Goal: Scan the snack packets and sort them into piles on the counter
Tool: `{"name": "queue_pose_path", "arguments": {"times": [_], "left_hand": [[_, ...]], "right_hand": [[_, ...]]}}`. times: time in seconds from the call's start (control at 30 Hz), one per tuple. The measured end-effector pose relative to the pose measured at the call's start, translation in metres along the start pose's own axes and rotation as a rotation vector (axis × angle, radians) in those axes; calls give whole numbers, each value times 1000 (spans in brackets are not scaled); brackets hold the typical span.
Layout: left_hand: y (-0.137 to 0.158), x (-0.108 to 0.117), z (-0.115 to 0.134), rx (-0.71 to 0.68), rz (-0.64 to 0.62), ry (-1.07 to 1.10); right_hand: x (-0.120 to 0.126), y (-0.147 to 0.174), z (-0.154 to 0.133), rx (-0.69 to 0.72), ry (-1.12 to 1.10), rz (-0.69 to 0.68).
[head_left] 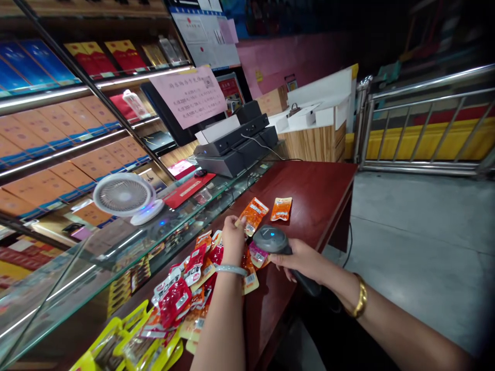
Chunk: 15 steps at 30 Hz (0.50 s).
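My left hand pinches the lower left edge of an orange snack packet over the dark red table. In my right hand is a grey handheld barcode scanner, its head close to that packet. A small blue light shows on top of the scanner. Another orange packet lies alone farther up the table. Beneath and beside my left forearm spreads a heap of red, white and orange snack packets. A pink and purple packet peeks out under the scanner.
Yellow packets lie at the near left end of the table. Along the left runs a glass display counter with a white fan, a monitor and a cash drawer. A metal railing stands at right.
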<state>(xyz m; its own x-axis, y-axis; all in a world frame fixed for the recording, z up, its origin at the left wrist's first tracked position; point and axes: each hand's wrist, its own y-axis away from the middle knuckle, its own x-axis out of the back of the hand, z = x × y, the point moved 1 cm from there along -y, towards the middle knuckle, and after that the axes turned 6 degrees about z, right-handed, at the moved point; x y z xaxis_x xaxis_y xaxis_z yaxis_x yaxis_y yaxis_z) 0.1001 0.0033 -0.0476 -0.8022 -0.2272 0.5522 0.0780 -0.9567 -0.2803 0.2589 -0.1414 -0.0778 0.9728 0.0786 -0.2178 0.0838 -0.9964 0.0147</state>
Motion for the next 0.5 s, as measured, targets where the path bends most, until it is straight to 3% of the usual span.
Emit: {"name": "queue_pose_path", "arguments": {"times": [0.17, 0.3, 0.37, 0.43, 0.5], "left_hand": [[1, -1, 1, -58, 49, -66], [6, -11, 7, 65, -173, 277], [8, -15, 10, 42, -281, 400], [10, -14, 13, -53, -313, 315], [12, -8, 16, -180, -327, 6]], "right_hand": [[1, 1, 0, -15, -13, 40], [0, 0, 1, -17, -21, 36], [1, 1, 2, -23, -32, 41], [2, 1, 1, -32, -39, 44], [3, 2, 0, -38, -49, 49]]}}
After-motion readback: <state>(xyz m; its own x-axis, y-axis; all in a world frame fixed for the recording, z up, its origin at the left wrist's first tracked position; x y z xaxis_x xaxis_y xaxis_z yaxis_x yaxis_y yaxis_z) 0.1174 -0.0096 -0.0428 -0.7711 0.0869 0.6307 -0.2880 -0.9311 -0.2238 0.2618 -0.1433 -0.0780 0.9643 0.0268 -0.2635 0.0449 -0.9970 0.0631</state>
